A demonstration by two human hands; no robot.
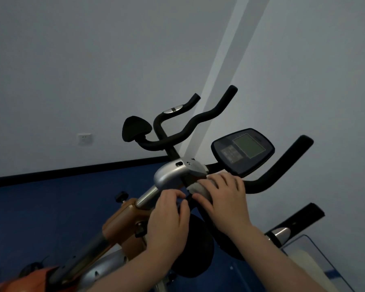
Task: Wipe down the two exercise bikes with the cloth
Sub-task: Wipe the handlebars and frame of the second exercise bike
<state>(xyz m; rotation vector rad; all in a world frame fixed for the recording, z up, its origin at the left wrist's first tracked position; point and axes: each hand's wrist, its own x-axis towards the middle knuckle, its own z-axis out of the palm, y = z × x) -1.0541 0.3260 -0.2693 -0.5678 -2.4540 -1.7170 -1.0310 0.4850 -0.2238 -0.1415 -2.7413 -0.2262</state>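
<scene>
Cloth (200,189) lies bunched on the near bike's handlebar (261,182) by the silver clamp, pressed under the right hand (223,199), whose fingers curl over it. Left hand (169,216) pinches the stem just beside; the bar runs rightward.
</scene>
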